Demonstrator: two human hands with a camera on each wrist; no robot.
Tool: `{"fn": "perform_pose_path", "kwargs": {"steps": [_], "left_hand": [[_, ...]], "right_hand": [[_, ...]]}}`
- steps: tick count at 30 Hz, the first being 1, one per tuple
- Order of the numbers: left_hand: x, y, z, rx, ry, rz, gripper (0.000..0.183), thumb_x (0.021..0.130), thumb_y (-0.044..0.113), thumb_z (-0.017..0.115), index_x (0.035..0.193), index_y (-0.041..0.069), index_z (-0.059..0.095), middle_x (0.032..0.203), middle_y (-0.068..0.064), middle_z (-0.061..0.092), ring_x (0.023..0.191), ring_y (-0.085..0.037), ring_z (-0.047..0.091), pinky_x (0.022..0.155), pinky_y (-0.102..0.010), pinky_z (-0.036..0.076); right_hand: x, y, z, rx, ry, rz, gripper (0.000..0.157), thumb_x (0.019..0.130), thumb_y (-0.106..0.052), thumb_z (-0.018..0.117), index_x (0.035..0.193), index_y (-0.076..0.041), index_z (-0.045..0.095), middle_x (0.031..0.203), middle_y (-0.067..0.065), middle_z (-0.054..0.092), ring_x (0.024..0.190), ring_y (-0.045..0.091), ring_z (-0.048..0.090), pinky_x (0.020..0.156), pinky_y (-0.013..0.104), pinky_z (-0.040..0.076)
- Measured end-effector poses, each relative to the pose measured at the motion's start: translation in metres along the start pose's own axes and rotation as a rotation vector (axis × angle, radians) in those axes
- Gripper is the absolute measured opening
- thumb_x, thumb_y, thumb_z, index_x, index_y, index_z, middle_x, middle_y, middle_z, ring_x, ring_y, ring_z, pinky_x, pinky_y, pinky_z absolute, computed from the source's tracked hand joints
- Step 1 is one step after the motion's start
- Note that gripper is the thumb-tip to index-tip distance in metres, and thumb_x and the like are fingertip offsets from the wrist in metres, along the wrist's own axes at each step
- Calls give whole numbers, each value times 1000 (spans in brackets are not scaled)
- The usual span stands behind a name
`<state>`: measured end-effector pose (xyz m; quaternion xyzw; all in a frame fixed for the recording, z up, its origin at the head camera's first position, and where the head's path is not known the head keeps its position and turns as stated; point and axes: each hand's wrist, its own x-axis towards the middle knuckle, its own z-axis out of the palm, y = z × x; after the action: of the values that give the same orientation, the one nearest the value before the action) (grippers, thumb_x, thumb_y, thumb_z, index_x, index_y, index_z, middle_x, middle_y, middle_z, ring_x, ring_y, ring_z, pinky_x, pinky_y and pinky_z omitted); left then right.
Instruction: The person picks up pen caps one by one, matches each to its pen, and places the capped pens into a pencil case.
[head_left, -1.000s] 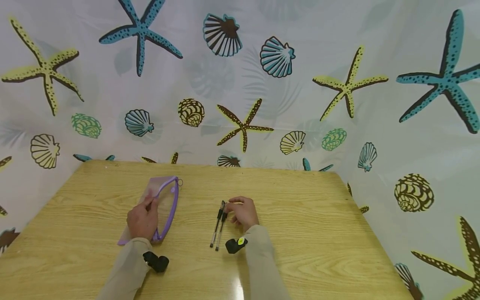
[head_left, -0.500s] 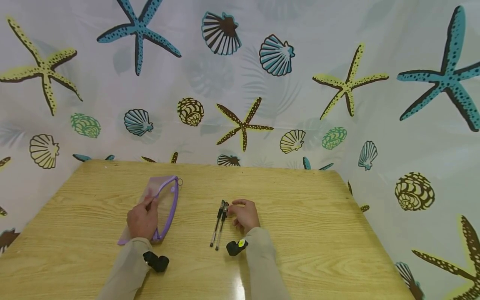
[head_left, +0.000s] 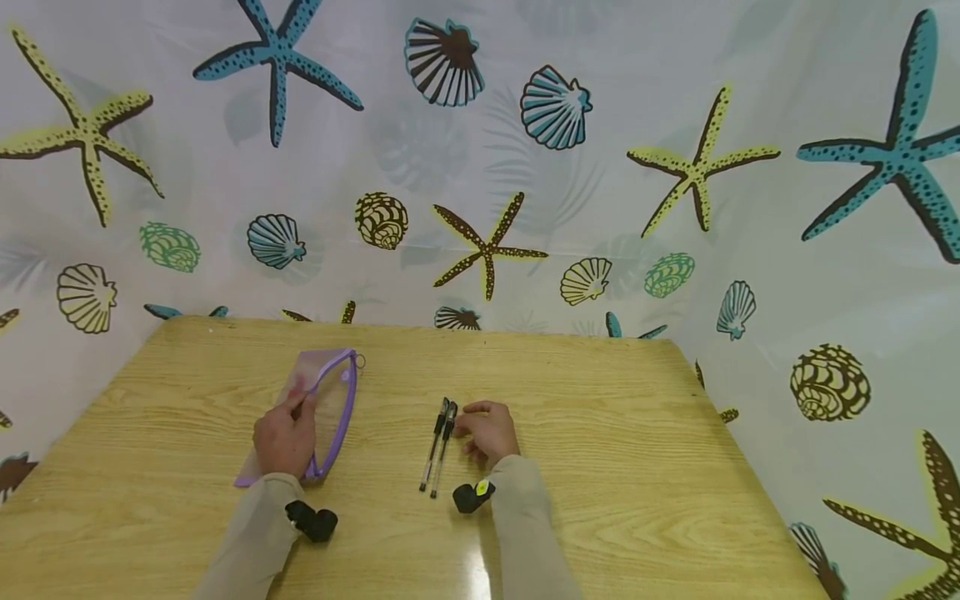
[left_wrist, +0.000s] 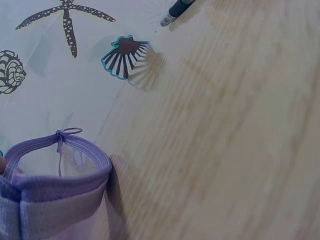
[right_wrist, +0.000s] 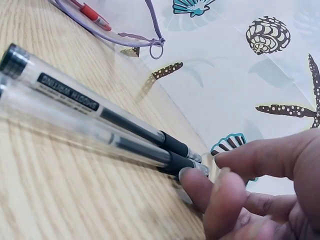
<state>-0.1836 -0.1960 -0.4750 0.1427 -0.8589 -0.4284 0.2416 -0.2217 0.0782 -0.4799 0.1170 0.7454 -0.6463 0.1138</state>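
A clear pouch with a purple zip (head_left: 348, 408) lies on the left of the wooden table, its mouth spread apart. My left hand (head_left: 285, 437) pinches one edge of that mouth. Inside the pouch, the right wrist view shows a red pen (right_wrist: 92, 17). Two clear-barrelled pens with black grips lie side by side in the middle: the left pen (head_left: 431, 454) and the right pen (head_left: 442, 454). Beside their upper ends is my right hand (head_left: 491, 435), fingers loosely bent and thumb apart. Its fingertips (right_wrist: 192, 180) are right at the black grip of the nearer pen.
A pale cloth (head_left: 480, 167) printed with starfish and shells hangs behind the table and along both sides. The wooden tabletop (head_left: 622, 467) extends to the right of the pens. Each wrist carries a small black camera, such as the left camera (head_left: 311, 522).
My right hand has shifted slightly down and right, uncovering more of the right pen's grip. The left hand keeps its pinch on the pouch, and the pens have stayed put.
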Motion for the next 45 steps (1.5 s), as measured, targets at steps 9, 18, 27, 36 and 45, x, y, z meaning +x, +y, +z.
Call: {"fn": "perform_pose_path", "kwargs": {"steps": [9, 18, 27, 36, 45], "left_hand": [[1, -1, 1, 4, 21, 13, 30, 96, 19, 58, 114, -3, 69, 96, -26, 69, 92, -45, 63, 83, -54, 44], [2, 0, 0, 10, 16, -5, 35, 98, 23, 54, 117, -3, 67, 100, -26, 68, 95, -45, 62, 86, -55, 44], [2, -2, 2, -6, 29, 0, 34, 97, 22, 56, 115, -5, 68, 94, -26, 69, 90, -43, 64, 81, -53, 46], [2, -3, 3, -9, 32, 1, 33, 97, 22, 57, 114, -5, 68, 94, -26, 69, 89, -41, 64, 82, -52, 45], [1, -2, 0, -15, -11, -28, 38, 99, 25, 54, 119, -5, 65, 102, -27, 67, 96, -45, 61, 87, -55, 44]], "right_hand": [[-2, 0, 3, -16, -27, -9, 30, 89, -8, 65, 116, 0, 59, 73, 9, 70, 38, 9, 48, 33, 20, 35], [-1, 1, 5, -12, -42, -2, 32, 88, -8, 67, 117, 1, 57, 69, 8, 68, 37, 9, 48, 33, 21, 35], [-1, -1, 9, -63, -40, -15, 32, 84, -5, 70, 114, 1, 59, 68, 9, 68, 38, 9, 49, 34, 22, 39], [0, -2, 12, -114, -35, -29, 26, 82, -4, 71, 104, 1, 60, 63, 8, 65, 39, 9, 51, 34, 22, 41], [2, -1, 14, -163, -28, -33, 13, 82, -2, 68, 94, 0, 62, 57, 6, 59, 37, 10, 49, 33, 22, 42]]}}
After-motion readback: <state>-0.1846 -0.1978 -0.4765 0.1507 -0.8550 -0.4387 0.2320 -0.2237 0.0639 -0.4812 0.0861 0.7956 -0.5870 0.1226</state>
